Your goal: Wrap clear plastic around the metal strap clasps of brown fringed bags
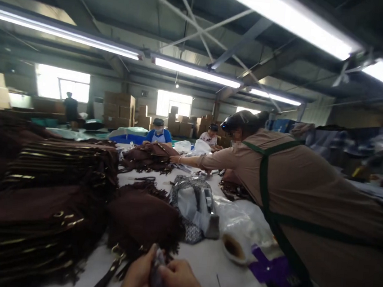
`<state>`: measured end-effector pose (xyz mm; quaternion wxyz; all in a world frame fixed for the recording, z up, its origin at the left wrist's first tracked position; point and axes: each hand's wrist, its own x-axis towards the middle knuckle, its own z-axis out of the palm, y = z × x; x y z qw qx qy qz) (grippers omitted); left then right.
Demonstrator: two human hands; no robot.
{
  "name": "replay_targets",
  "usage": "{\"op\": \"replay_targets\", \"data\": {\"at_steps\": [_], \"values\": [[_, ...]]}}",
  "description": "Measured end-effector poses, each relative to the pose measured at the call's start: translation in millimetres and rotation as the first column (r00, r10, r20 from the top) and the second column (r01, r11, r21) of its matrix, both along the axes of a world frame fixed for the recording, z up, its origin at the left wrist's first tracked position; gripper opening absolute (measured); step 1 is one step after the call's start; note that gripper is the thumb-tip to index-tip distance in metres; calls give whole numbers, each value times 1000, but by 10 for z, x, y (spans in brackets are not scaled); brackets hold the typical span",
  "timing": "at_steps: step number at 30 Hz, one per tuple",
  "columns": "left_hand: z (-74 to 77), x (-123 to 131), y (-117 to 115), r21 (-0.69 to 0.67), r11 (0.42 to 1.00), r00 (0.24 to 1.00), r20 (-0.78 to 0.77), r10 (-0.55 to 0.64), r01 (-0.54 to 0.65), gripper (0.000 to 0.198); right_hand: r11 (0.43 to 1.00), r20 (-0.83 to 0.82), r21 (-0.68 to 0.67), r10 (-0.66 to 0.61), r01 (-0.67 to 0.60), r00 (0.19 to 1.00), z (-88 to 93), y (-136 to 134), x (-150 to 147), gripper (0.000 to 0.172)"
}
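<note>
At the front edge of the view, my left hand and my right hand are close together, both closed on a crumpled grey cloth-like piece. The fingers cover part of it, and its exact kind does not show. Just beyond my hands lies a dark brown fringed bag on the white table. Left of my left hand, a dark strap with a gold clasp rests near that bag.
Tall stacks of brown fringed bags fill the left. A grey patterned bag, clear plastic, a roll of tape and a purple item lie right. A co-worker leans across from the right, reaching toward more brown bags.
</note>
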<state>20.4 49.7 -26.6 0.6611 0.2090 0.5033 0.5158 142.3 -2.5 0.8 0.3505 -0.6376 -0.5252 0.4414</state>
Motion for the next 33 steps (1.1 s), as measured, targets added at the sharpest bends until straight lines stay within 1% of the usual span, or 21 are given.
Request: {"op": "replay_targets", "data": {"at_steps": [2,3,5,7,9,13,16,18,20,25,27,29,31,33], "values": [[120,73,-83,-3,1000,999,31,4,-4,24,996,2,-18,88,-88,996,7,-166,93,26],[156,103,-103,-8,1000,999,38,22,-22,25,992,-10,-36,118,-118,993,11,-241,141,24],[180,151,-118,-9,998,997,46,65,-64,24,986,-31,-69,148,-149,989,24,-358,209,20],[168,188,-120,-5,995,993,53,104,-104,23,987,-43,-85,136,-139,990,42,-409,224,16],[151,215,-123,5,992,990,58,129,-129,22,992,-42,-82,98,-101,994,57,-391,194,16],[147,239,-148,32,989,988,62,144,-146,19,999,-53,-22,42,-43,998,82,-223,85,18],[148,231,-182,50,988,987,71,142,-146,20,999,-102,-36,27,-31,994,69,-110,13,19],[146,208,-202,53,990,989,70,130,-134,19,999,-132,-34,37,-42,991,40,-86,-8,21],[147,164,-211,56,993,992,63,105,-108,19,998,-123,-17,61,-63,991,10,-112,11,21],[173,-12,-152,96,993,997,39,71,-75,18,994,9,23,105,-105,994,0,-301,183,19],[180,-63,-129,106,992,997,41,70,-74,16,993,-12,42,114,-113,993,-2,-358,228,20],[180,-83,-151,108,991,996,56,69,-74,17,994,-75,27,112,-110,991,-23,-381,229,22],[170,-74,-236,100,993,995,80,60,-68,19,995,-130,2,98,-98,987,-53,-381,194,24],[153,-44,-372,67,998,990,141,3,-13,23,997,-154,-18,78,-81,985,-71,-379,146,26]]}}
